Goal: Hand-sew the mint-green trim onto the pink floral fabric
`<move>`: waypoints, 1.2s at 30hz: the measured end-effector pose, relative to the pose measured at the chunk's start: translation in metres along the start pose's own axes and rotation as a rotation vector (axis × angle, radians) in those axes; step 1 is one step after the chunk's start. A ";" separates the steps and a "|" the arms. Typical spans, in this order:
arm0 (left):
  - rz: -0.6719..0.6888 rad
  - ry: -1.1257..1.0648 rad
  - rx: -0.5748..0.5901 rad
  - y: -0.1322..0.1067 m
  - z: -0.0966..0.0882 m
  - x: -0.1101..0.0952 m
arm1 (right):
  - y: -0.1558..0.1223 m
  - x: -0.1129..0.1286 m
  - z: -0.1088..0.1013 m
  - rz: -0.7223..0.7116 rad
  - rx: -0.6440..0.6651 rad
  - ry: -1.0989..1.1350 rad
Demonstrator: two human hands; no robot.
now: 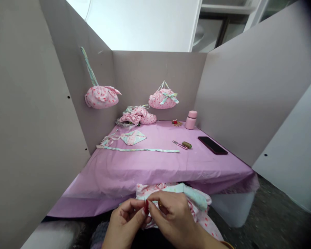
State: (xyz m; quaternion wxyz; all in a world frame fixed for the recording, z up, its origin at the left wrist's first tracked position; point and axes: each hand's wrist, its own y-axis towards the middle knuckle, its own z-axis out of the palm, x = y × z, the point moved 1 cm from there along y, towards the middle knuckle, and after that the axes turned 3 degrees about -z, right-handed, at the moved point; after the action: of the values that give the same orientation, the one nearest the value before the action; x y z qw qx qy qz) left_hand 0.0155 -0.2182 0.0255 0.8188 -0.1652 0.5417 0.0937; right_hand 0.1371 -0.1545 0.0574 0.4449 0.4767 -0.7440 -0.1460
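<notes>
My left hand and my right hand meet fingertip to fingertip over my lap, both closed in a pinch. A thin dark sliver that looks like a needle sticks up at the left hand's fingertips. Whatever lies between the right thumb and forefinger is too small to make out. Beneath and behind the hands is bunched white-and-pink dotted cloth with a mint-green band. The hands partly hide this cloth.
On the lilac-covered table are a long mint strip, a folded patterned piece, pink-handled snips, an olive thread spool, a phone and a pink bottle. Grey panels enclose it, with pink pouches hanging.
</notes>
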 end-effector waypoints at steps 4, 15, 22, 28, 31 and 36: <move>0.001 -0.005 0.007 0.000 0.000 0.000 | -0.001 -0.001 0.001 0.007 0.002 0.006; 0.016 0.009 0.033 0.000 -0.002 0.000 | 0.000 -0.001 0.002 0.016 0.023 0.005; 0.015 0.004 0.018 -0.001 -0.001 -0.001 | 0.000 0.000 0.001 0.025 0.032 0.021; 0.010 -0.005 0.017 0.000 -0.001 -0.001 | 0.000 -0.001 0.002 0.019 0.018 0.022; 0.003 -0.005 0.005 0.000 -0.001 0.000 | 0.000 -0.001 0.002 0.009 0.014 0.027; 0.007 -0.007 0.015 -0.001 -0.001 0.000 | -0.001 -0.002 0.001 0.010 0.017 0.031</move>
State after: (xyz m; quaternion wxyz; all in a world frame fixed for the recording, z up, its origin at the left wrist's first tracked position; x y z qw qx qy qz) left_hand 0.0144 -0.2192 0.0255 0.8217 -0.1567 0.5401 0.0929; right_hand 0.1369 -0.1541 0.0549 0.4530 0.4789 -0.7406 -0.1299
